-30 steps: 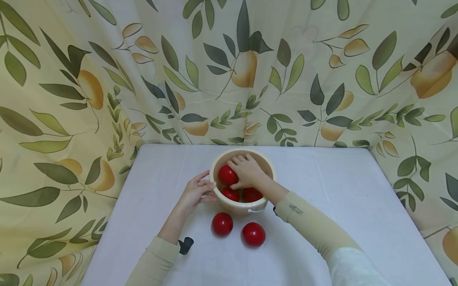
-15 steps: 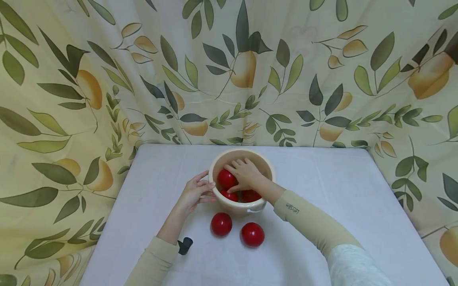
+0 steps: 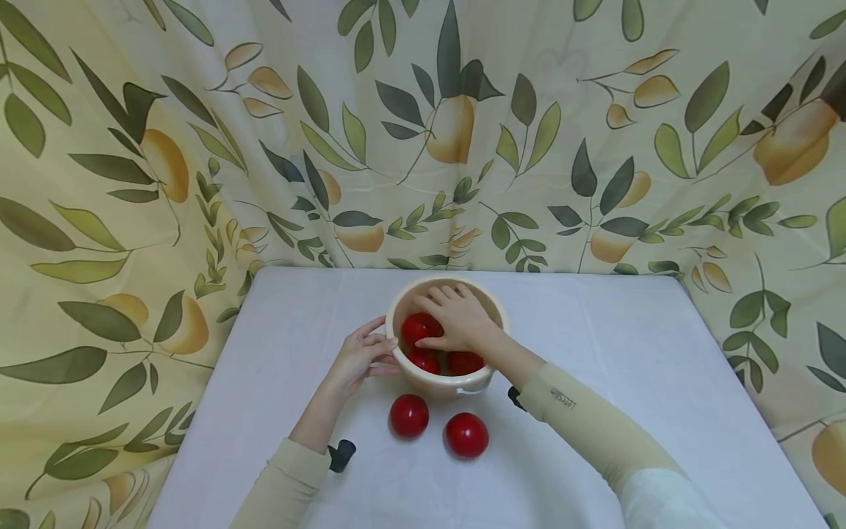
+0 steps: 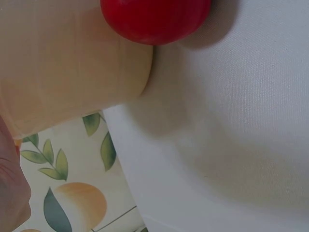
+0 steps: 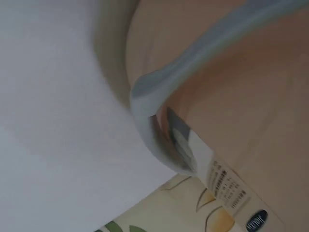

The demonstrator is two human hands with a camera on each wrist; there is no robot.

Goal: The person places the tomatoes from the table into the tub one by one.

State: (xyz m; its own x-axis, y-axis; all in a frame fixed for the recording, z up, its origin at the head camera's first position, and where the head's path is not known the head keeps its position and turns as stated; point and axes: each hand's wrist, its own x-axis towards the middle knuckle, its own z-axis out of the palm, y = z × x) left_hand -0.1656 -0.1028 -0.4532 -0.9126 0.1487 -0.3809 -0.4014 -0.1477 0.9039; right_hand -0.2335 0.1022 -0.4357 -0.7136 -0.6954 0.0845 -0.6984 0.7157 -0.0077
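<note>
A cream bucket (image 3: pixel 443 380) stands on the white-covered table (image 3: pixel 595 411). My left hand (image 3: pixel 360 356) holds its left rim, thumb on the edge and fingers along the outer wall. My right hand (image 3: pixel 457 317) is inside the bucket, fingers spread beside and partly over a glossy red ball (image 3: pixel 416 328), its thumb at the ball's lower edge. Below lie another red ball (image 3: pixel 423 360) and a third red ball (image 3: pixel 465 363), partly hidden. In front of the bucket sit one red ball (image 3: pixel 408 416) and a second red ball (image 3: pixel 466 435), apart from each other.
A pale handle (image 5: pixel 183 63) and a printed label (image 5: pixel 227 188) show on the bucket in the right wrist view. Behind the table hangs a leaf-patterned curtain (image 3: pixel 396 147). Small dark wrist camera (image 3: pixel 341 455) sits under the left forearm.
The upper ball in the bucket sits slightly lower than a second ago. My right hand dipped with it, then rose a little while the ball stayed nearly still. My left hand keeps its place.
</note>
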